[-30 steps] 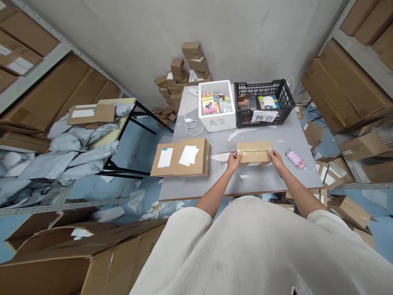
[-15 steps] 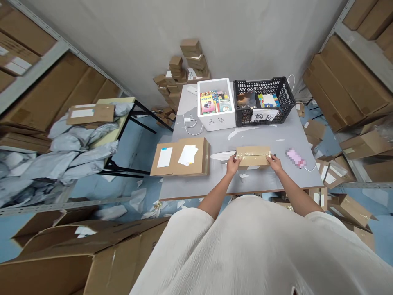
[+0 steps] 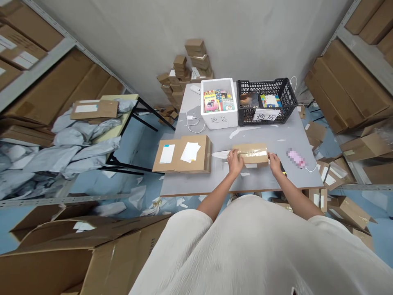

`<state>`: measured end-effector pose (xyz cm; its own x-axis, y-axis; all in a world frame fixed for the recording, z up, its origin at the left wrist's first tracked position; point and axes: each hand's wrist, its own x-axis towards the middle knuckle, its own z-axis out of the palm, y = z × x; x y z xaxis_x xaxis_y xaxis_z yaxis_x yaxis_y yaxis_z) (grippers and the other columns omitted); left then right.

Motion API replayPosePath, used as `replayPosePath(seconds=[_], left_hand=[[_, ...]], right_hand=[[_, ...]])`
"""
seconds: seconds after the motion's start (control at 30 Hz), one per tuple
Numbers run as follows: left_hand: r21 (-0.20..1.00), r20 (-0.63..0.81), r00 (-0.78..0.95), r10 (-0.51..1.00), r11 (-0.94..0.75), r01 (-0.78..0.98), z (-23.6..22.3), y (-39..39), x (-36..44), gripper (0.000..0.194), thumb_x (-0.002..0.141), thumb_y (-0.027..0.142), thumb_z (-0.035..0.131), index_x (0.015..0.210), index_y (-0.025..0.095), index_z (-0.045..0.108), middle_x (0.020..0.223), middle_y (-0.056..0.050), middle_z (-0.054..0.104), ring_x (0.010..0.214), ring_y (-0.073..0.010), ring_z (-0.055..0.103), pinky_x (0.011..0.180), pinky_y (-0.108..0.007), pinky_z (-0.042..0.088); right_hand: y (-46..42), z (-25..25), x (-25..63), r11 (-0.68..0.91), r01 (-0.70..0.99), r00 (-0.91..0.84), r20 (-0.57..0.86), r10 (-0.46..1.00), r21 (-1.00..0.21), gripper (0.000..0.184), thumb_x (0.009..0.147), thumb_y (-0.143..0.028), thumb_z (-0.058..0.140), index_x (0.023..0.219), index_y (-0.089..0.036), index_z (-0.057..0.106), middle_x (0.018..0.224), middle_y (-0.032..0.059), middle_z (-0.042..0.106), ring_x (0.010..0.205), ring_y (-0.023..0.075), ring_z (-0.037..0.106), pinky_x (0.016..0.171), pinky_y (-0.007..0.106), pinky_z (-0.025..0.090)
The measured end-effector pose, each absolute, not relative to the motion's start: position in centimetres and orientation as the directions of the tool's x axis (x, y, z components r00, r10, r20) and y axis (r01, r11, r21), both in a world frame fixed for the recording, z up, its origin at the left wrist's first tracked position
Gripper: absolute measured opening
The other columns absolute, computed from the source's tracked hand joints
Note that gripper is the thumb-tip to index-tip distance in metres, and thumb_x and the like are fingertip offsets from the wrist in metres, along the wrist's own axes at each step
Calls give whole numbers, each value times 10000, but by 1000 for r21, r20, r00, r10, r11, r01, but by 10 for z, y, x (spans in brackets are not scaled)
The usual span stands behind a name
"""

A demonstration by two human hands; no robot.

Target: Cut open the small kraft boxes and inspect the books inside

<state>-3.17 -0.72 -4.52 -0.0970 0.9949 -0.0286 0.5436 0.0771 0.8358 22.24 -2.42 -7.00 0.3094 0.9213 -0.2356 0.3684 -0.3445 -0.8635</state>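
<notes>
A small taped cardboard box (image 3: pixel 251 152) lies on the grey table (image 3: pixel 264 180) in front of me. My left hand (image 3: pixel 235 161) is closed over the box's left end, fingers curled on its top. My right hand (image 3: pixel 275 164) sits just off the box's right end. It is closed round a small dark tool with a yellow tip (image 3: pixel 283 169) that pokes out toward me.
A stack of flat cardboard mailers (image 3: pixel 184 155) with white labels lies to the left. At the back stand a white foam box (image 3: pixel 219 119) and a black crate (image 3: pixel 285 98), both holding books. A pink object (image 3: pixel 295 158) and cable lie right. Cartons crowd the floor and shelves.
The box has shifted a little left and nearer. My left hand moved onto its top left end. My right hand came off the right end and now shows the dark tool.
</notes>
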Motion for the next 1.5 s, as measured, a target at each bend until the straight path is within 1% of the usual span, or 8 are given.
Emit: replayPosePath(seconds=[0.17, 0.33, 0.47, 0.67, 0.93, 1.27, 1.4, 1.5], left_hand=[[854, 139, 125, 982, -182, 488, -16, -12, -18, 489, 1089, 463, 624, 1538, 273, 595, 1517, -143, 616, 1427, -324, 594, 1205, -482, 490], [771, 110, 59, 992, -123, 625, -15, -26, -42, 675, 1037, 582, 696, 1627, 301, 525, 1608, -162, 550, 1495, -389, 515, 1236, -569, 444], [773, 174, 74, 982, -183, 608, -17, -28, -65, 686, 1088, 537, 598, 1700, 281, 425, 1603, -175, 559, 1512, -379, 507, 1262, -580, 424], [825, 210, 111, 972, -236, 513, -18, -10, -55, 670, 1100, 443, 572, 1720, 276, 379, 1614, -173, 554, 1531, -354, 506, 1271, -550, 441], [899, 38, 155, 987, -101, 426, -49, -5, -17, 641, 1122, 340, 498, 1748, 301, 368, 1597, -154, 553, 1524, -311, 514, 1288, -519, 419], [797, -26, 128, 991, -57, 602, -45, 3, -21, 610, 1103, 341, 501, 1710, 294, 457, 1666, -162, 517, 1562, -364, 459, 1259, -563, 416], [738, 49, 71, 996, -84, 670, -26, -1, -18, 561, 1077, 250, 491, 1635, 274, 540, 1757, -155, 415, 1627, -368, 380, 1290, -597, 370], [706, 155, 187, 970, -241, 665, -10, 1, -14, 508, 1072, 299, 546, 1578, 280, 590, 1692, -135, 512, 1586, -334, 438, 1309, -543, 368]], right_hand=[[-7, -61, 184, -123, 318, 257, -39, 966, -940, 645, 870, -679, 730, 1339, -239, 778, 1456, 145, 713, 1342, 338, 665, 1206, 523, 512], [-5, -65, 158, -324, 292, 327, -224, 918, -900, 941, 714, -700, 915, 1503, -274, 630, 1536, 160, 660, 1414, 367, 633, 1211, 530, 527], [-4, -66, 145, -266, 229, 229, -213, 950, -936, 1015, 799, -750, 832, 1616, -255, 488, 1486, 153, 708, 1329, 332, 703, 1150, 517, 584], [6, -44, 167, -146, 428, 268, -29, 963, -892, 1005, 862, -673, 774, 1696, -223, 439, 1646, 179, 581, 1503, 373, 565, 1273, 555, 470], [-18, -38, 214, -165, 538, 250, -31, 968, -826, 893, 923, -673, 690, 1685, -251, 496, 1578, 182, 609, 1495, 380, 552, 1272, 572, 444], [-11, -38, 208, -183, 339, 365, -50, 930, -923, 894, 745, -743, 841, 1432, -203, 651, 1447, 194, 722, 1287, 367, 679, 1113, 533, 574], [-4, -32, 200, -142, 352, 311, -27, 950, -925, 760, 856, -748, 731, 1392, -210, 700, 1449, 187, 730, 1234, 355, 704, 1087, 533, 585], [9, -32, 186, -37, 333, 151, 15, 988, -942, 633, 961, -744, 592, 1301, -241, 773, 1413, 145, 764, 1260, 343, 709, 1136, 531, 557]])
